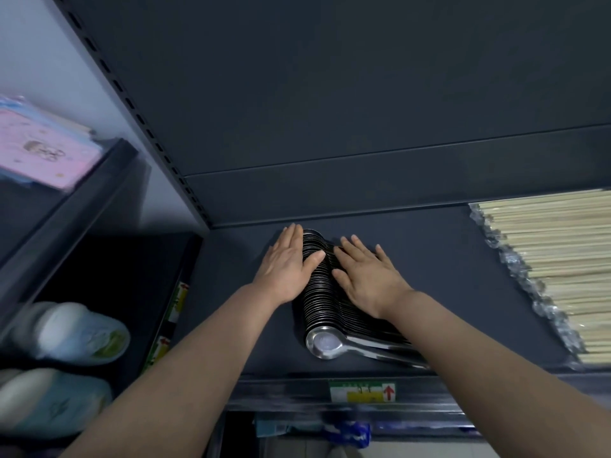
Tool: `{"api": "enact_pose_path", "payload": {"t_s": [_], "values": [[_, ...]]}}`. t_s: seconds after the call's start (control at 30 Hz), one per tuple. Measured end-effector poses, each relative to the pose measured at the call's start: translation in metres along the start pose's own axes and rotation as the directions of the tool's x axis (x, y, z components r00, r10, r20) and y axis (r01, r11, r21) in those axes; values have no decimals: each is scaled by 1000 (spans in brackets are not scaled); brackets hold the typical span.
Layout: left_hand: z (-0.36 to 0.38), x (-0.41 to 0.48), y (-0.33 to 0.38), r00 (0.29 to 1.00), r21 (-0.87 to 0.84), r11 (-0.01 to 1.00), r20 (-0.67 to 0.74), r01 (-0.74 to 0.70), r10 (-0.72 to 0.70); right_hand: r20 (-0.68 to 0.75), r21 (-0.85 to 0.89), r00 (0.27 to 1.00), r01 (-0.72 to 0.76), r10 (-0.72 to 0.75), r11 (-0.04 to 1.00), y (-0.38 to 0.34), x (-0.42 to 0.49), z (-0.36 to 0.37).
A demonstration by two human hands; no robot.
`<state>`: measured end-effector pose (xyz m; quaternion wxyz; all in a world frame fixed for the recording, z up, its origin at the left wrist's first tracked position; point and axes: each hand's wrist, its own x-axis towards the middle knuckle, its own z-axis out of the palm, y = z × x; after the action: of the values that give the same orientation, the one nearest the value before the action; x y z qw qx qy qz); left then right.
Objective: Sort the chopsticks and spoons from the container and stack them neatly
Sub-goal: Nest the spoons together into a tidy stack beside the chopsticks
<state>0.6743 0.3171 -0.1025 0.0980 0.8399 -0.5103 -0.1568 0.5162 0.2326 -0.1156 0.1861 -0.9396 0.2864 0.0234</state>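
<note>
A long nested row of shiny metal spoons [325, 342] lies on the dark shelf [446, 259], bowls to the left and handles to the right. My left hand [287, 262] presses flat against the row's left side, fingers straight. On top of the handles my right hand [367, 276] rests flat with its fingers spread. Packs of pale wooden chopsticks [562, 266] in clear wrap are stacked at the shelf's right end, apart from both hands.
The shelf's back panel [363, 110] rises just behind the spoons. A perforated upright [142, 120] bounds the shelf on the left. Beyond it are a pink pack [39, 147] and pale shoes [76, 332]. A price label [362, 391] is on the shelf's front edge.
</note>
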Motion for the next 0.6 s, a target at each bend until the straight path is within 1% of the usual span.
{"api": "enact_pose_path", "payload": {"t_s": [0.1,0.2,0.33,0.47,0.6], "values": [[-3,-9,7,993,-43,997,-108,-57,53,-70,-10,997,33,-34,999,4,-9,-4],[-5,-21,20,968,-19,992,-222,-127,120,-104,-16,994,36,-38,999,9,-24,-10],[-5,-39,44,919,-12,986,-365,-164,148,-180,-98,984,-31,12,995,20,-55,-22],[5,-62,67,904,-9,983,-395,-181,163,-231,-140,972,-85,51,986,33,-89,-28],[23,-88,84,906,-11,983,-388,-185,166,-220,-132,974,-82,51,988,43,-116,-23]]}}
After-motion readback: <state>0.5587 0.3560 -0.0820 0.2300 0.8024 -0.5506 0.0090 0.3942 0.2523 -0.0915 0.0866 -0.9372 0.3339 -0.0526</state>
